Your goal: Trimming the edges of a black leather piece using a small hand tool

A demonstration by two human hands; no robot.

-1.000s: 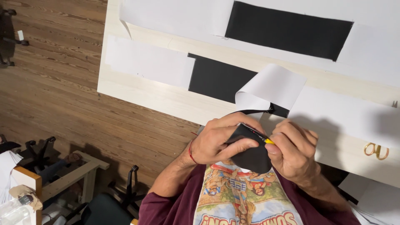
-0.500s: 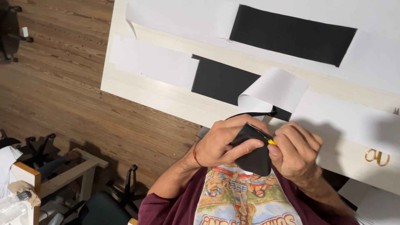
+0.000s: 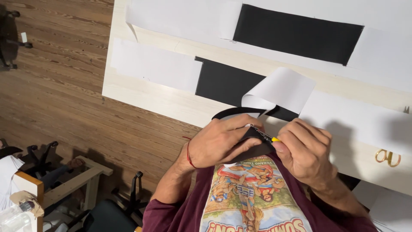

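Black piece: a small black fabric piece (image 3: 253, 148) is held up close to the person's chest, between both hands, just in front of the desk edge
Pen: a thin black pen with a yellow end (image 3: 264, 136) lies across the top of the black piece, its tip pressed to it
Left hand (image 3: 216, 141): its grip is clamped on the black piece, fingers curled over the top and thumb under; a red string is tied round the wrist
Right hand (image 3: 304, 150): its grip is shut tight on the pen, fingers bunched together
Curled paper: a white sheet (image 3: 281, 88) curls up just behind the hands, with a black strip looping under it
Desk (image 3: 146, 94): pale wood, holding white paper sheets and two big black rectangles, one near (image 3: 225, 81) and one far (image 3: 298, 34)
Scissors: gold handles (image 3: 387, 157) poke out on the desk to the right, well apart from the hands
Shirt: dark red with a bright picture on the front (image 3: 244, 197)
Floor: brown wood planks (image 3: 51, 99) on the left, with chair legs near the bottom corner
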